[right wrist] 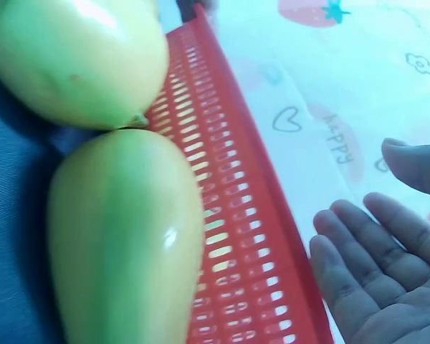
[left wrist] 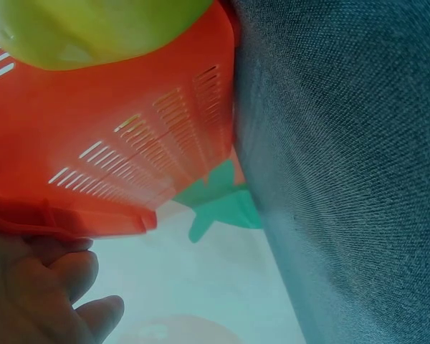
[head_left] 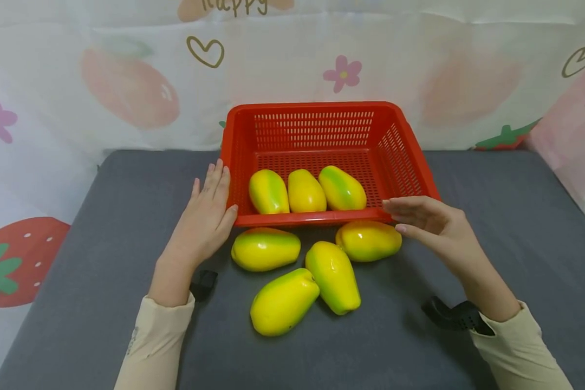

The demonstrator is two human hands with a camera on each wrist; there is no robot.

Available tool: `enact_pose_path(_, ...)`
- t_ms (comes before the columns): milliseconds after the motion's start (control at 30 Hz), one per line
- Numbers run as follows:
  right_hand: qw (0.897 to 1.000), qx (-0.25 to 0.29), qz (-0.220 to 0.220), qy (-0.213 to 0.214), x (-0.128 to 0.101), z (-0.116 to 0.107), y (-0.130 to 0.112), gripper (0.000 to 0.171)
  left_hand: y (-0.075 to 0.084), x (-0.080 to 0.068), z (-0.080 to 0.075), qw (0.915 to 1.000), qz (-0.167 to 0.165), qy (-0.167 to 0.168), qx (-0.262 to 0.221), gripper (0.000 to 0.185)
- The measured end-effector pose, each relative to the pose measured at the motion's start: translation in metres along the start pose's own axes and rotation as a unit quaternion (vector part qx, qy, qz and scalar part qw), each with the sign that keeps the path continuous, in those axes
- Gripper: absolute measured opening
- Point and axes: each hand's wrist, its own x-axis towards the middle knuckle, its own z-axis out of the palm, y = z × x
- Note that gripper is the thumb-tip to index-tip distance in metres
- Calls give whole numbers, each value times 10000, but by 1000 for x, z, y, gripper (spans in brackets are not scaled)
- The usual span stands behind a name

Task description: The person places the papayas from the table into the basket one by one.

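The red basket (head_left: 400,146) stands at the far middle of the grey table (head_left: 507,227), its long axis running left to right, and it is flanked by both hands at its near corners. The left hand (head_left: 206,216) is laid with straight fingers against the basket's near left corner, touching the rim; nothing is gripped by it. The right hand (head_left: 426,219) is held with relaxed, extended fingers just at the near right corner, palm turned toward the basket; whether the rim is actually touched cannot be told from the head view, and in the right wrist view a small gap is seen between the fingers (right wrist: 358,251) and the basket wall. Nothing is held by it either.

Three papayas (head_left: 304,190) are lying side by side inside the basket, against its near wall. Four more are lying on the table just in front of it: one (head_left: 265,248) near the left hand, one (head_left: 369,240) just below the right hand and close to the near rim, one (head_left: 333,277) between them pointing near-right, and one (head_left: 284,301) nearest the person. The right hand is the nearer one to the papaya by the rim, and no obstacle is seen between them. A patterned cloth (head_left: 127,86) with strawberries and flowers is hung behind the table
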Motion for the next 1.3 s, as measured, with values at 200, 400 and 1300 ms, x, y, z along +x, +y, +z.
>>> enact_pose_path(200, 9994, 140, -294, -88, -12, -2, 8, 36, 0, 0, 0, 10000, 40, 35, -30, 64)
enact_pose_path(400, 9998, 82, -85, -174, -19, -7, 16, 36, 1, 1, 0, 10000, 17, 25, -60, 64)
enact_pose_path(1300, 9748, -1337, 1692, -573, -18, -39, 59, 42, -1, 1, 1, 10000, 17, 81, -53, 65)
